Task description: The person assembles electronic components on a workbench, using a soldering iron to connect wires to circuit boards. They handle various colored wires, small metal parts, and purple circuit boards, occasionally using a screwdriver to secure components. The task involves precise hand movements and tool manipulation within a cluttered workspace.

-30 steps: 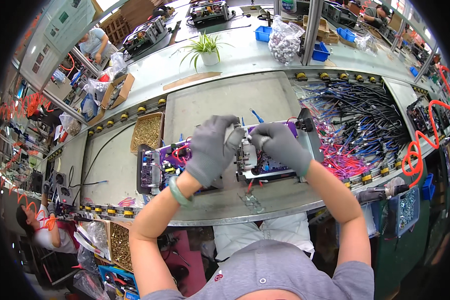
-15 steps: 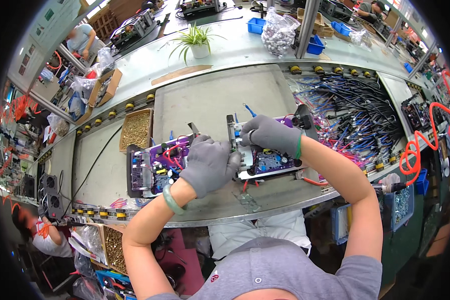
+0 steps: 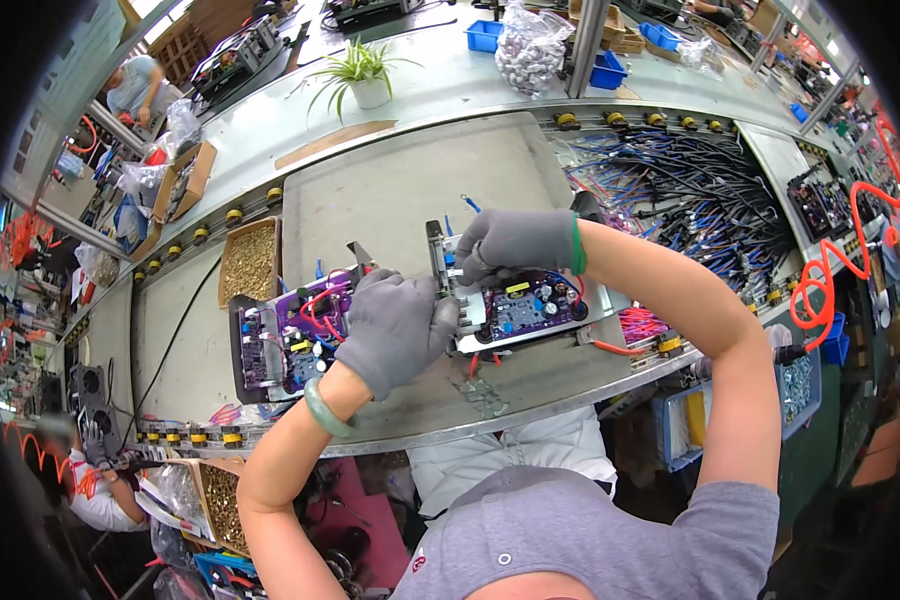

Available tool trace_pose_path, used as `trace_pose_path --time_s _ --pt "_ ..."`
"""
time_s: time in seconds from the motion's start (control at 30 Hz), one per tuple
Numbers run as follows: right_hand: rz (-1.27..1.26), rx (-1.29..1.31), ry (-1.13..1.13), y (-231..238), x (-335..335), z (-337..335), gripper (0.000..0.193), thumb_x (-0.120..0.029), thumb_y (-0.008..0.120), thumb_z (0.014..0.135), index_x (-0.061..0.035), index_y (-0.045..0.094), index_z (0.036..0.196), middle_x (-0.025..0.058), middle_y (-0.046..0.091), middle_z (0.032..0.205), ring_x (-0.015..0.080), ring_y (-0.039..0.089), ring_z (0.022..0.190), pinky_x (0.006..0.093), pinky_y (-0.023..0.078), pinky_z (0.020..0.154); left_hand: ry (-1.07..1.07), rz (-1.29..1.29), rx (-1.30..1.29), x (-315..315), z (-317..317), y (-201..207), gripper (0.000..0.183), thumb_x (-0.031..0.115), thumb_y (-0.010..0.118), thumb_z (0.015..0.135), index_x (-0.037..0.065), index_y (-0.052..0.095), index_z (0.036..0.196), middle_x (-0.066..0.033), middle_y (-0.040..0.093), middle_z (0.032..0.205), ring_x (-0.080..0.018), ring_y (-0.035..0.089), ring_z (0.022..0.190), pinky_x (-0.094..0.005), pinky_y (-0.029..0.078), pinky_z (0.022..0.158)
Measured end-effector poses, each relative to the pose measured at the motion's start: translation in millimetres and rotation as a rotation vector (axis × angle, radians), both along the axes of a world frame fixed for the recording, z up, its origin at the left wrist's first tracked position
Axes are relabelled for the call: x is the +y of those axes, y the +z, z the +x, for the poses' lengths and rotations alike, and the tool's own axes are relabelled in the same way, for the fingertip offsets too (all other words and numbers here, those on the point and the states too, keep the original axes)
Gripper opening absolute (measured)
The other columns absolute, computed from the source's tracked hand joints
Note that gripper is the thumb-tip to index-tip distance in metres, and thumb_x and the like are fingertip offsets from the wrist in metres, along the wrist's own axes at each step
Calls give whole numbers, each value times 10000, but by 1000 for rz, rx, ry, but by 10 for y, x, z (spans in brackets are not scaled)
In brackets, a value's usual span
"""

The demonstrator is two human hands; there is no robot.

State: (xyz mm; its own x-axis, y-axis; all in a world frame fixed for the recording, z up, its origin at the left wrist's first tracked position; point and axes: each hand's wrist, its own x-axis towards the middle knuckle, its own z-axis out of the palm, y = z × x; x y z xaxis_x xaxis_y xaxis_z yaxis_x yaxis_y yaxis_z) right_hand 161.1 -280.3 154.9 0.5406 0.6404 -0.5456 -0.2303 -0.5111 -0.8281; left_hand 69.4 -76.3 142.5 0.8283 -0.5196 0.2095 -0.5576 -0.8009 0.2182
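Two open circuit-board units with purple boards and black end panels lie side by side on the bench; call them the left unit (image 3: 292, 330) and the right unit (image 3: 536, 306). My left hand (image 3: 395, 325), in a grey glove, is closed between them, its curled fingers against the black end panel (image 3: 436, 250) of the right unit. My right hand (image 3: 520, 246), also grey-gloved, reaches over the right unit, fingers pinched together just inside that panel. Whatever either hand grips is hidden by the fingers. A short blue-sleeved lead (image 3: 471, 203) sticks up beyond my right hand.
A cardboard box of small brass-coloured parts (image 3: 250, 262) stands behind the left unit. Many dark cables with blue ends (image 3: 680, 200) are heaped at the right. A coiled orange hose (image 3: 820, 290) hangs there. Behind the bench stands a potted plant (image 3: 370, 92).
The whole view has shifted, so the bench sits further left and higher. My right hand's fingers are drawn closer together at the panel, baring more of the right unit's board. My left hand stays at the panel.
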Motion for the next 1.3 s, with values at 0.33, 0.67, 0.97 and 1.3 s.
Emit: trace_pose_path --time_s 0.33,0.67,0.97,1.3 --pt "28 -71 -222 -34 116 -235 173 -154 658 880 11 689 838 9 595 648 67 506 522 229 401 480 48 2 -67 -32 7 -45 349 301 532 861 26 605 659 -185 613 603 -360 609 596 -454 475 788" --pt "-48 -974 -91 5 -276 -263 239 -151 642 865 -23 720 1051 166 707 843 234 680 749 361 528 713 4 -657 -281 292 -115 102 253 207 598 895 43 677 1069 -193 663 978 -346 660 855 -404 516 818" --pt "-133 -1260 -224 -282 -1087 -141 361 -6 560 888 -3 614 1244 172 628 1234 306 623 1093 366 475 957 923 -1078 400 2540 -695 -499 450 404 568 955 48 651 1217 -152 701 1101 -221 654 1028 -363 505 905" --pt "-178 -1158 -295 -321 -1255 -123 394 9 459 952 19 556 1334 183 646 1236 274 637 1095 346 472 960 895 -809 245 2365 -801 -2163 359 336 683 886 84 676 1141 -113 731 976 -213 673 851 -380 522 800"
